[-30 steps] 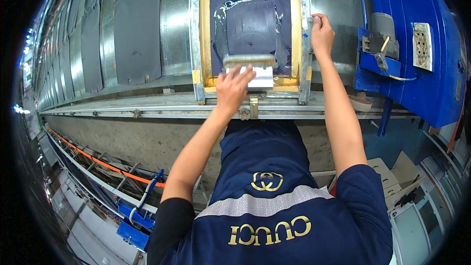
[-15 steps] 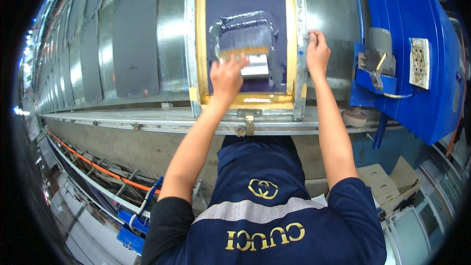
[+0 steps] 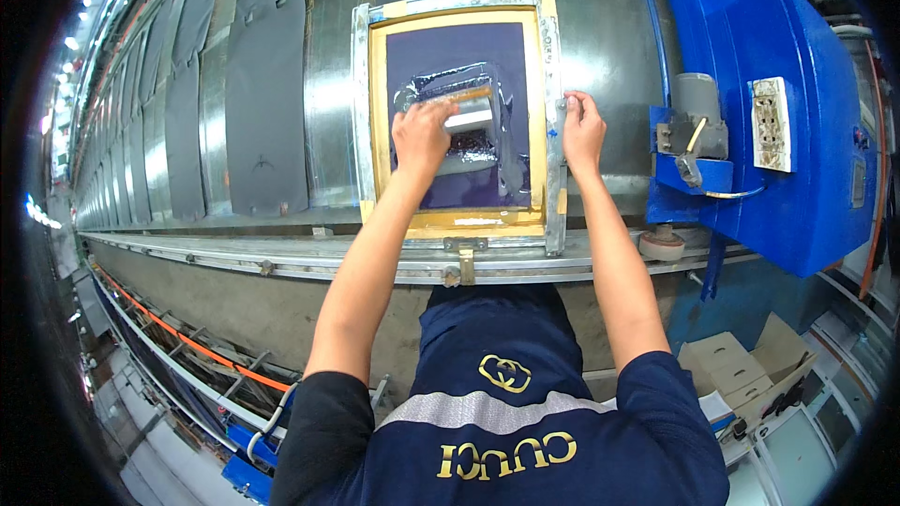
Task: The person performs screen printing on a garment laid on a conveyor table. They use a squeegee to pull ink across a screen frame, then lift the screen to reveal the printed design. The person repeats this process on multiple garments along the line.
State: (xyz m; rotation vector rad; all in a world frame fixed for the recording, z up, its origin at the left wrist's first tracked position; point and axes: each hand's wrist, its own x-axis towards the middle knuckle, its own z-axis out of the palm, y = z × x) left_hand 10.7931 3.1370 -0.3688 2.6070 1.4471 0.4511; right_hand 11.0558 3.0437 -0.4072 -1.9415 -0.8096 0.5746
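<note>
Left hand (image 3: 422,131) clamped over wooden-handled squeegee (image 3: 466,114); right hand (image 3: 582,126) gripping yellow-taped metal-framed printing screen (image 3: 377,112). Likely stiff, ink-slick: best held by handle and frame edge.

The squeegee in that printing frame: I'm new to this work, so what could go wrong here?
The left hand alone presses the squeegee, so it may tilt and spread the dark ink unevenly. The right hand grips just one edge of the frame, which might shift.
</note>
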